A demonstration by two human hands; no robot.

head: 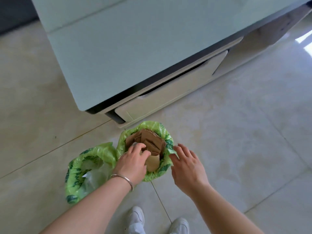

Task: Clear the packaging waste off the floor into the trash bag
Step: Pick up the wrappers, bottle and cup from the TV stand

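Observation:
A green trash bag [164,169] stands open on the floor, stuffed with brown cardboard pieces [152,140]. My left hand [133,161], with a silver bracelet on the wrist, reaches into the bag's mouth and its curled fingers press on the cardboard. My right hand [187,164] has spread fingers at the bag's right rim, where thumb and forefinger touch the green plastic. A second green trash bag [79,176] lies to the left, holding clear plastic wrap [94,178].
A white table [128,53] with a drawer base [170,97] stands right behind the bags. My white shoes [137,220] are at the bottom edge. Glossy beige floor tiles [236,129] spread all around.

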